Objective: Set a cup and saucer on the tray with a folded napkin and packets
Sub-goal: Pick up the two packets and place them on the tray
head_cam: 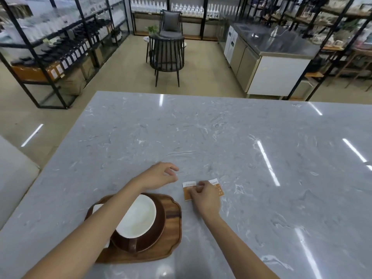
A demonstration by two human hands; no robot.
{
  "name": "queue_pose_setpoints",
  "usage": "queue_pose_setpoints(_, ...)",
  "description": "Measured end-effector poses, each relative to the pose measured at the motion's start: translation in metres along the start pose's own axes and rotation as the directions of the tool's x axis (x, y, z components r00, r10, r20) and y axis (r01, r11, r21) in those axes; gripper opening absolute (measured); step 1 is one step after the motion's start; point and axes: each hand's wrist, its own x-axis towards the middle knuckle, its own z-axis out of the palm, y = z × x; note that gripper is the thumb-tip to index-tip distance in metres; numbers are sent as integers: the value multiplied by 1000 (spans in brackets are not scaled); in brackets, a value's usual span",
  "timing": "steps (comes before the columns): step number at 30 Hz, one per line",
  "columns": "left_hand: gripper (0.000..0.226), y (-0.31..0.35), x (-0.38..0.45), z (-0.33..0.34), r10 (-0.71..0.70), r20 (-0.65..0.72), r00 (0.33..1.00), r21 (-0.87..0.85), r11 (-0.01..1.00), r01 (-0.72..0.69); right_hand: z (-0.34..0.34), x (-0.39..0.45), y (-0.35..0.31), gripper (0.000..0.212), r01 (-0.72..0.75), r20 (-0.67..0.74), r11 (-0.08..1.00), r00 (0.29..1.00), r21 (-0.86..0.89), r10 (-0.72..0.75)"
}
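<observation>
Right now, by label:
right fingers: curled, tips [198,188] pinching at the two packets where they meet; thumb side hidden, exact grasp hard to read.
right hand [204,198]: on top of the packets, wrist toward near right, forearm running off the near edge.
left fingers: loose, slightly curled [171,171], holding nothing, tips apart from the packets.
left hand [158,175]: hovers just left of the packets, beyond the tray's far edge; forearm crosses over the tray and hides part of the cup.
packets: left packet [187,191] orange with white top, flat on the counter; right packet [217,187] same print, tilted, partly under the right hand. Both off the tray, just right of its far right corner.
cup [138,216]: brown outside, white inside, on the saucer, handle pointing near.
saucer [155,234]: brown, round, on the tray.
napkin [96,208]: white, only a corner shows at the tray's left, under the forearm; fold not visible.
tray [173,216]: wooden, rounded corners, near left of the counter.
counter [221,137]: grey marble, glossy, light streaks.
background: two dark chairs [167,55] far centre, stocked shelves [60,41] far left, steel unit [271,57] far right.
</observation>
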Motion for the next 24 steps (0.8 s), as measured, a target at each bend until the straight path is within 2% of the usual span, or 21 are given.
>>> queue_pose_setpoints(3, 39, 2, 6, -2, -47, 44, 998, -23, 999, 48, 2, 6, 3, 33, 1, 31, 995, 999, 101, -4)
queue_pose_setpoints(5, 40, 3, 8, 0, -75, 69, 995, -8, 997, 76, 2, 8, 3, 23, -25, 70, 972, 998, 233, 9)
queue_pose_setpoints(7, 42, 5, 9, 2, -96, 116, 989, 27, 995, 94, -1, 5, 0, 7, -90, 125, 910, 991, 405, 42)
queue_pose_setpoints(10, 43, 12, 8, 7, -108, 178, 978, 51, 994, 100, -13, -5, -4, 8, -194, 231, 778, 971, 597, 65)
queue_pose_setpoints(12, 40, 17, 5, 9, -88, 181, 980, 18, 996, 86, -25, -13, -7, 6, -243, 295, 724, 954, 646, 57)
queue_pose_setpoints(15, 29, 29, -6, 12, -12, 165, 986, -107, 994, 30, -46, -27, -15, 12, -263, 331, 697, 943, 667, 39)
queue_pose_setpoints(18, 28, 45, -18, 18, 23, 119, 993, -277, 961, 11, -62, -37, -22, 14, -248, 321, 679, 947, 691, 20)
queue_pose_setpoints(22, 25, 56, -36, 28, -5, 8, 1000, -540, 842, 9, -75, -44, -26, 20, -227, 285, 620, 959, 751, 6)
queue_pose_setpoints(24, 25, 60, -46, 36, -23, -24, 999, -619, 786, 3, -78, -48, -25, 20, -198, 271, 632, 962, 750, -20)
